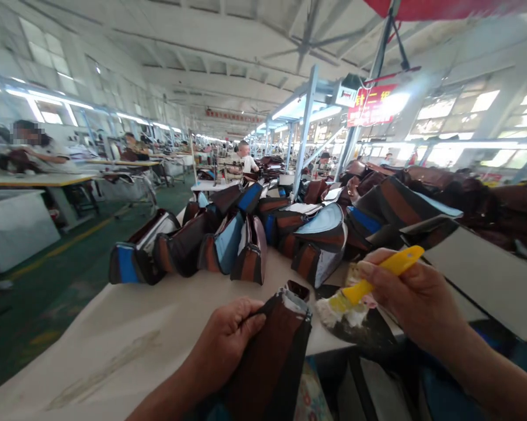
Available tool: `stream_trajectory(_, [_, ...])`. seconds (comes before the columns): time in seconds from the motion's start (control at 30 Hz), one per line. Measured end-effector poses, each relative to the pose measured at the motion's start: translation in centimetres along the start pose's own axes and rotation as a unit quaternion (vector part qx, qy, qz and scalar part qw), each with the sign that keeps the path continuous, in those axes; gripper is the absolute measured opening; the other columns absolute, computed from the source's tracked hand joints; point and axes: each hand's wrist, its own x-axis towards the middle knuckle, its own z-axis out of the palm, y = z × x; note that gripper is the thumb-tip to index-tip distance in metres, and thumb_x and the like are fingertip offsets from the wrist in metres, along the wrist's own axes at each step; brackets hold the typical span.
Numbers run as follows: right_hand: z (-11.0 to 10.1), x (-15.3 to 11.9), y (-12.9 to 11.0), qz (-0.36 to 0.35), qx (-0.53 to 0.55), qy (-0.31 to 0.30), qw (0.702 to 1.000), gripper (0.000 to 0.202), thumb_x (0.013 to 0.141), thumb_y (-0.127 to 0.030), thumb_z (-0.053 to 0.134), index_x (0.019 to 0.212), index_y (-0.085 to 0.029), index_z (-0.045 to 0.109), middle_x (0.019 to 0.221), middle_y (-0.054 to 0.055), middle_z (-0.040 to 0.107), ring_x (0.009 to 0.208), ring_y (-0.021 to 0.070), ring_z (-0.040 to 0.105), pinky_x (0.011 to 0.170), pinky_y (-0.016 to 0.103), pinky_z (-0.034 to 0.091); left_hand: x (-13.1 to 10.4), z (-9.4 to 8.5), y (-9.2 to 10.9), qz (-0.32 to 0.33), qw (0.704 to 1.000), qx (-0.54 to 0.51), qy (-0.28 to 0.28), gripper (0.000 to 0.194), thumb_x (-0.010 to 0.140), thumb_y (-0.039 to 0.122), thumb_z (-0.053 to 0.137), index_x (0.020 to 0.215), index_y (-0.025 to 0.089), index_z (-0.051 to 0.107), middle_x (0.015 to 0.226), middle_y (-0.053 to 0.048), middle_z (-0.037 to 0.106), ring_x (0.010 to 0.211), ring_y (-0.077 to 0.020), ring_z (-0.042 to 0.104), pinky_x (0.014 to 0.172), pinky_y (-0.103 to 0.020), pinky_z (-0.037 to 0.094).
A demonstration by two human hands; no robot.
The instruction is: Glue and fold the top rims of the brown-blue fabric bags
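Note:
My left hand (pixel 235 330) pinches the edge of a brown and black bag piece (pixel 272 351), held tilted near the table's front edge. Whitish paste coats part of its upper end. My right hand (pixel 410 292) is closed around the yellow handle of a brush (pixel 377 273). The brush's bristles are down at a mound of white paste (pixel 333 313) on a dark, smeared sheet (pixel 377 333), just right of the bag piece. Brush and bag piece are apart.
Several part-made bags (pixel 250 251) in brown, black and blue line the back of the pale table (pixel 176 316). A pale panel (pixel 486 275) lies at the right, before a heap of dark brown pieces (pixel 486 204). People sit at benches farther off.

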Motion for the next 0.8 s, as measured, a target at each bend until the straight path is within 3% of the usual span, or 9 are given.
stream_trajectory(0.17, [2.1, 0.5, -0.1, -0.012, 0.075, -0.002, 0.997, 0.025, 0.089, -0.041, 0.067, 0.076, -0.019, 0.064, 0.063, -0.003, 0.053, 0.053, 0.0091, 0.045, 0.045, 0.02, 0.036, -0.5, -0.9, -0.9, -0.036, 0.999, -0.018, 0.012, 0.033, 0.1, 0.04, 0.049, 0.112, 0.017, 0.069, 0.096, -0.004, 0.072, 0.095, -0.0241, 0.068, 0.084, -0.031, 0.052])
stream_trajectory(0.3, [3.2, 1.5, 0.1, 0.062, 0.236, 0.033, 0.969, 0.024, 0.084, -0.04, 0.073, 0.078, -0.019, 0.064, 0.055, -0.004, 0.05, 0.045, 0.008, 0.041, 0.041, 0.019, 0.034, -1.3, -1.0, -1.8, -0.014, 0.984, 0.114, 0.14, 0.029, 0.098, 0.035, 0.052, 0.124, 0.022, 0.055, 0.09, -0.001, 0.069, 0.084, -0.021, 0.068, 0.075, -0.03, 0.052])
stream_trajectory(0.37, [4.5, 1.5, 0.3, 0.11, 0.369, 0.067, 0.92, 0.025, 0.081, -0.038, 0.076, 0.073, -0.019, 0.061, 0.047, -0.008, 0.039, 0.039, 0.0056, 0.03, 0.036, 0.017, 0.029, -1.6, -1.2, -1.9, 0.027, 0.97, 0.175, 0.164, 0.018, 0.1, 0.033, 0.046, 0.11, 0.024, 0.059, 0.088, -0.001, 0.067, 0.08, -0.0196, 0.066, 0.072, -0.029, 0.049])
stream_trajectory(0.43, [6.3, 0.8, 0.8, 0.169, 0.494, 0.07, 0.85, 0.027, 0.078, -0.036, 0.077, 0.069, -0.018, 0.059, 0.046, -0.01, 0.034, 0.037, 0.0033, 0.021, 0.034, 0.014, 0.026, -1.8, -1.4, -1.9, 0.063, 0.963, 0.209, 0.161, 0.024, 0.102, 0.032, 0.04, 0.093, 0.023, 0.06, 0.084, -0.001, 0.063, 0.076, -0.0176, 0.062, 0.069, -0.028, 0.047])
stream_trajectory(0.57, [10.8, -2.0, 2.5, 0.256, 0.635, 0.001, 0.729, 0.027, 0.078, -0.036, 0.079, 0.071, -0.017, 0.061, 0.047, -0.011, 0.037, 0.036, 0.0011, 0.016, 0.037, 0.014, 0.033, -1.9, -2.0, -2.0, 0.053, 0.955, 0.23, 0.179, 0.024, 0.102, 0.028, 0.039, 0.097, 0.023, 0.061, 0.083, -0.001, 0.059, 0.075, -0.0169, 0.06, 0.07, -0.028, 0.045])
stream_trajectory(0.63, [12.7, -3.3, 3.0, 0.271, 0.667, -0.048, 0.692, 0.026, 0.081, -0.036, 0.078, 0.072, -0.017, 0.063, 0.046, -0.011, 0.038, 0.035, 0.0011, 0.019, 0.043, 0.017, 0.042, -2.0, -2.3, -1.8, 0.045, 0.958, 0.228, 0.169, 0.024, 0.102, 0.027, 0.038, 0.104, 0.024, 0.061, 0.089, -0.002, 0.061, 0.082, -0.0184, 0.061, 0.075, -0.03, 0.046])
stream_trajectory(0.7, [14.1, -4.0, 2.9, 0.273, 0.691, -0.057, 0.667, 0.026, 0.082, -0.034, 0.078, 0.07, -0.016, 0.064, 0.048, -0.01, 0.044, 0.034, 0.0, 0.023, 0.049, 0.018, 0.047, -2.3, -2.5, -1.1, 0.043, 0.963, 0.225, 0.143, 0.023, 0.101, 0.033, 0.041, 0.11, 0.025, 0.06, 0.097, -0.004, 0.062, 0.09, -0.0213, 0.061, 0.08, -0.033, 0.047])
stream_trajectory(0.8, [15.4, -4.1, 1.8, 0.277, 0.709, -0.032, 0.647, 0.025, 0.079, -0.031, 0.081, 0.07, -0.014, 0.066, 0.049, -0.009, 0.048, 0.034, -0.0016, 0.026, 0.043, 0.012, 0.039, -2.7, -2.3, 0.3, 0.025, 0.96, 0.248, 0.13, 0.032, 0.088, 0.042, 0.063, 0.114, 0.023, 0.059, 0.107, -0.008, 0.061, 0.097, -0.0274, 0.06, 0.084, -0.04, 0.049])
